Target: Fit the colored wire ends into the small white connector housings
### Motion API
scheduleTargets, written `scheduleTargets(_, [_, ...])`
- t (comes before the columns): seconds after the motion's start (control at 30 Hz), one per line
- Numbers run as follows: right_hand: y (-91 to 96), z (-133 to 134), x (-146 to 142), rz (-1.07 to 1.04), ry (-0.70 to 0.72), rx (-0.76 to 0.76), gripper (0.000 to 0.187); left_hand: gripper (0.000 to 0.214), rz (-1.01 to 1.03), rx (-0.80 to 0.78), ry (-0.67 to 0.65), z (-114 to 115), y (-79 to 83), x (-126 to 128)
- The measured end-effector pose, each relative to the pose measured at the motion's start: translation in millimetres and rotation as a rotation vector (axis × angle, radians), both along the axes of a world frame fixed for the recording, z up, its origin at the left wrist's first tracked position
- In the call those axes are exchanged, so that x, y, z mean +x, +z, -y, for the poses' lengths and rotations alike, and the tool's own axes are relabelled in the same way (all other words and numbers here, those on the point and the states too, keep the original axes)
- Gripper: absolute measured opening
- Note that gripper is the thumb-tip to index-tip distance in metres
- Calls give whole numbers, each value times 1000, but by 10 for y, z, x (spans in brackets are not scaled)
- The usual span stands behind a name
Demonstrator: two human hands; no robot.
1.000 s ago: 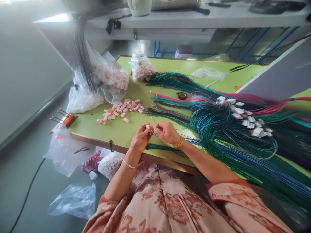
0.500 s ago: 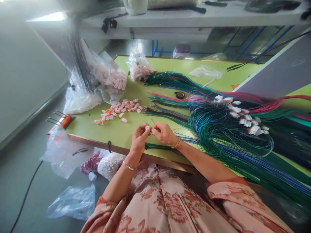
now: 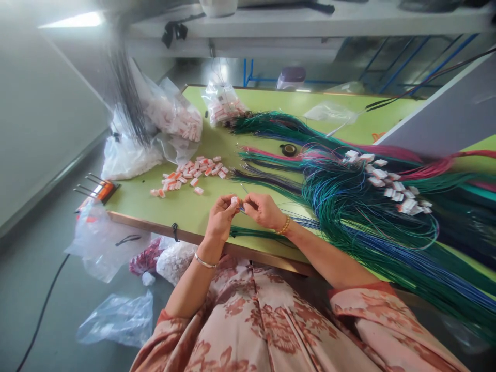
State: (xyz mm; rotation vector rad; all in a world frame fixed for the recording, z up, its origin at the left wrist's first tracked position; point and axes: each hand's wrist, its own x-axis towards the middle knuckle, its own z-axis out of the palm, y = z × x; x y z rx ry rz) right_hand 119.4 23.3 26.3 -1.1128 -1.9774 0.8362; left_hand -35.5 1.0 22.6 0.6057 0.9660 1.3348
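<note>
Between the thumb and fingers of my left hand (image 3: pixel 220 217) is a small white connector housing (image 3: pixel 234 200). My right hand (image 3: pixel 264 211) is pinched close beside it on a thin wire, whose end at the housing is hidden by my fingers. Both hands are just above the green tabletop (image 3: pixel 155 209), near its front edge. Beyond them lies a loose pile of white and orange connector housings (image 3: pixel 196 173). Bundles of green and blue wires (image 3: pixel 333 196) spread out to the right, with a cluster of white connectors (image 3: pixel 391 186) on top.
Clear bags of connectors (image 3: pixel 176 116) stand at the back left. A roll of black tape (image 3: pixel 288 150) lies among the wires. An orange holder with metal prongs (image 3: pixel 103 194) sits at the left corner. A grey panel (image 3: pixel 442 108) slants down at the right; a white shelf (image 3: pixel 263 26) crosses the back.
My hands stay together at nearly the same spot, with the right fingers shifted slightly at the housing. The whole view has moved a little.
</note>
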Motion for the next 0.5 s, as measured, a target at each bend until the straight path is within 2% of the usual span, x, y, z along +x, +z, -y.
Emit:
scheduleTargets(0.13, [-29,11,-28,40,-17,37,18,33,-12,-8,-17,15,-22,46])
scheduleTargets(0.27, [-61,54,-75,90,-81,46,15,31,-42,-13,28,29,-72,115])
scheduleTargets(0.33, [-37,34,-51,83,-57,13,16,32,-31,-23,23,17,-78,120])
scheduleTargets(0.43, [33,-151,102,8,43,-78,23,31,12,-32,2,-22,-55,91])
scheduleTargets(0.5, [64,-381,257,-9,-10,-82,29,30,27,-31,-7,-53,-32,66])
